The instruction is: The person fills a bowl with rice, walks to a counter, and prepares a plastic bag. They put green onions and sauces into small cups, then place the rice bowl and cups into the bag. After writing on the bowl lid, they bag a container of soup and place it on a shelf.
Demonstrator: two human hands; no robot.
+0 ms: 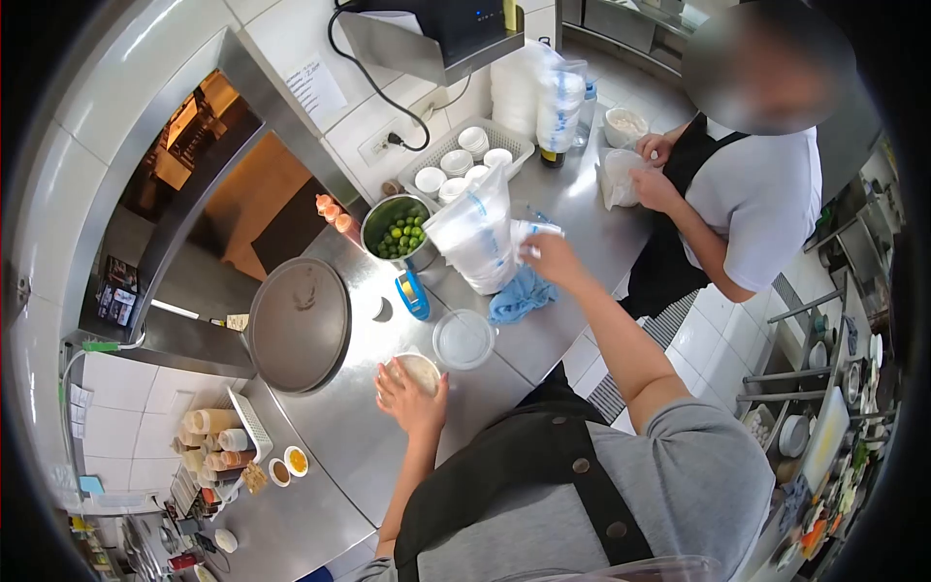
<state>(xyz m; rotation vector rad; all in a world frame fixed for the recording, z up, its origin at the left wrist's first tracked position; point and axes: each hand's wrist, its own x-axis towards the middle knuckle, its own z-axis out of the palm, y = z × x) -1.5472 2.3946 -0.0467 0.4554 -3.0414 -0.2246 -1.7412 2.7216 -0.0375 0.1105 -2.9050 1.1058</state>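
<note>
My left hand [415,405] is curved around a small round tub [420,371] with pale contents, standing on the steel counter. A clear round lid [464,339] lies just beyond it. My right hand [555,260] reaches across the counter, fingers closed on the loose end of a clear plastic sleeve [529,233] with blue print. The sleeve's fuller part [473,233], packed with white disposable ware, stands to the left of that hand. Beneath the fingers is a crumpled blue cloth [522,296].
A pot of green limes [396,231], a blue handheld device [412,295] and a large round tray [299,325] are on the counter. Behind sits a basket of white cups [519,147]. At right, another person [766,184] handles a white bag [618,178]. Sauce bottles [208,441] stand lower left.
</note>
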